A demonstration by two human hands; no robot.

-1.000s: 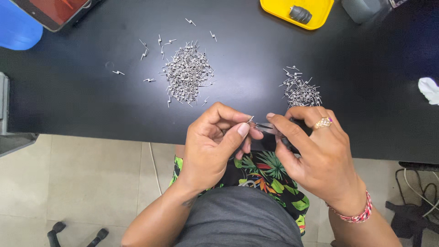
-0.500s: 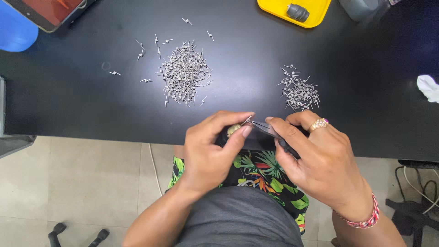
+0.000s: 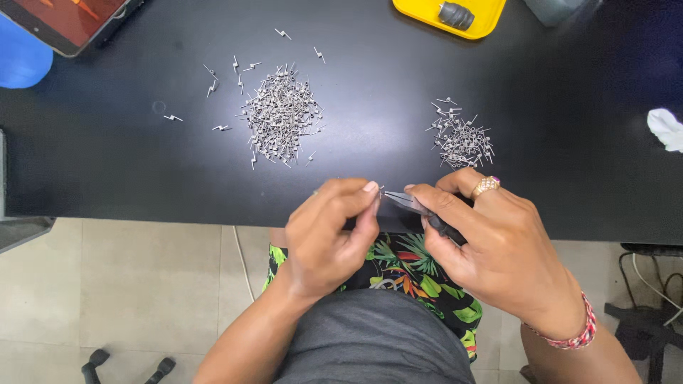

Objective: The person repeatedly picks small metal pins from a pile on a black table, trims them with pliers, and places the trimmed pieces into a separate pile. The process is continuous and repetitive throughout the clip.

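My left hand [image 3: 331,235] pinches a tiny metal piece [image 3: 379,190] between thumb and forefinger at the near edge of the black table [image 3: 107,163]. My right hand [image 3: 491,245], with a gold ring, grips small dark pliers [image 3: 420,210] whose tip meets that piece. A large heap of small bent metal pieces [image 3: 279,114] lies ahead on the left. A smaller heap [image 3: 461,136] lies just beyond my right hand.
Stray metal pieces [image 3: 213,78] lie left of the big heap. A yellow tray [image 3: 491,18] holding a dark cylinder sits at the far edge. A tablet [image 3: 64,18] and a blue object [image 3: 21,60] are far left, a white cloth [image 3: 667,128] far right. Below is tiled floor.
Both hands have stayed at the table's near edge; the left thumb and forefinger shifted slightly around the piece against the pliers tip. The heaps are unchanged.
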